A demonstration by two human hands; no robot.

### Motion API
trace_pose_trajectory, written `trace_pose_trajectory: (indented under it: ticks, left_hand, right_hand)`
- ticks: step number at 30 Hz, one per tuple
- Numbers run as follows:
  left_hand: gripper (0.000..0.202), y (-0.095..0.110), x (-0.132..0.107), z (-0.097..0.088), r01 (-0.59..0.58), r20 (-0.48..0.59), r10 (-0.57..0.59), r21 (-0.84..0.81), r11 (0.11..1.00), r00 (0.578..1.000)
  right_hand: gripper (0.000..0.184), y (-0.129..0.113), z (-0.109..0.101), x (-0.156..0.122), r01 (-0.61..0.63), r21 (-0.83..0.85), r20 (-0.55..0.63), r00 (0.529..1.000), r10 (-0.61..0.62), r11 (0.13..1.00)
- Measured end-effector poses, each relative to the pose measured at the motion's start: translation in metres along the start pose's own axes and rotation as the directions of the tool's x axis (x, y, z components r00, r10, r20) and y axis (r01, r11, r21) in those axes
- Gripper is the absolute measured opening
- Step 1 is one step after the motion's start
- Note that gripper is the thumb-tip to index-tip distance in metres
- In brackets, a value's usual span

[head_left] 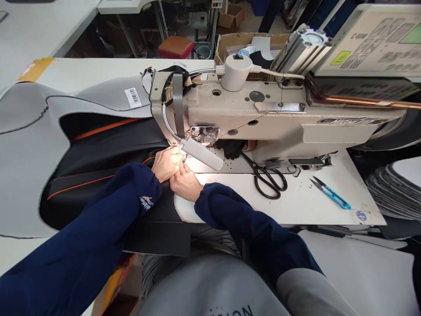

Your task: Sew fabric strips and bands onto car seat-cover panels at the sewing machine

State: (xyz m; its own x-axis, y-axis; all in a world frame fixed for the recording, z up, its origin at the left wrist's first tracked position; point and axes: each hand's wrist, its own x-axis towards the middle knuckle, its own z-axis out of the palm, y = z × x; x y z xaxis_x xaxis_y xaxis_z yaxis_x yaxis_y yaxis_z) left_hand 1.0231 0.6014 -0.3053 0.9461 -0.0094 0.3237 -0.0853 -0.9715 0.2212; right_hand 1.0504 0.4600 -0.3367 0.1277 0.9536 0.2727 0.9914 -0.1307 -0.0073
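Observation:
A large black leather-like cover (98, 158) with orange piping and stitching and a grey backing (29, 175) lies to the left of the sewing machine (263, 118). My left hand (168, 162) is closed on the cover's edge just below the sewing head. Close against it, my right hand (186, 182) pinches the same edge with bent fingers. The fingertips of both hands meet under the lit lamp (202, 154), beside the needle area. The needle itself and the exact bit of edge between my fingers are hidden.
Black scissors (268, 177) and blue thread snips (332, 193) lie on the white table (230, 197) to the right. A control panel (375, 44) stands at the upper right. Stacked grey pieces (391, 193) sit past the table's right end. Behind are a cardboard box (220, 48) and a stool (176, 47).

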Motion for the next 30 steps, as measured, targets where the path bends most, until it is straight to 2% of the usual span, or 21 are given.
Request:
trace_pose_trajectory:
  ticks: [4, 9, 14, 17, 20, 23, 26, 30]
  left_hand:
    - [0.025, -0.006, 0.006, 0.003, 0.029, 0.051, -0.029, 0.011, 1.0, 0.998]
    - [0.028, -0.01, 0.009, 0.008, 0.032, 0.068, -0.039, 0.108, 0.994, 0.997]
    - [0.031, -0.008, 0.001, 0.007, 0.019, 0.078, -0.033, 0.177, 0.984, 0.996]
    - [0.029, -0.006, -0.008, 0.006, -0.022, 0.102, 0.002, 0.197, 0.98, 0.995]
    - [0.029, -0.005, -0.015, 0.001, -0.073, 0.083, 0.055, 0.218, 0.973, 0.995]
    - [0.025, -0.008, -0.013, -0.009, -0.205, 0.127, 0.178, 0.24, 0.949, 0.976]
    - [0.033, -0.016, -0.005, -0.016, -0.313, 0.192, 0.268, 0.27, 0.91, 0.944]
    - [0.031, -0.027, 0.005, -0.014, -0.287, 0.22, 0.234, 0.246, 0.926, 0.947]
  right_hand:
    - [0.036, 0.004, 0.005, 0.003, -0.002, 0.023, 0.002, 1.0, 0.002, 1.0]
    - [0.039, -0.008, -0.001, 0.0, -0.032, 0.053, -0.028, 0.999, 0.033, 0.998]
    - [0.033, -0.006, -0.01, -0.005, 0.035, 0.169, 0.042, 0.998, -0.042, 0.985]
    - [0.027, 0.006, -0.012, -0.007, 0.115, 0.195, 0.098, 0.986, -0.135, 0.974]
    - [0.028, 0.014, -0.015, -0.008, 0.142, 0.188, 0.129, 0.977, -0.168, 0.972]
    - [0.034, 0.016, -0.02, -0.008, 0.14, 0.186, 0.156, 0.973, -0.169, 0.973]
    - [0.04, 0.016, -0.024, -0.007, 0.124, 0.189, 0.187, 0.969, -0.159, 0.974]
    - [0.04, 0.019, -0.029, -0.007, 0.107, 0.213, 0.228, 0.961, -0.156, 0.971]
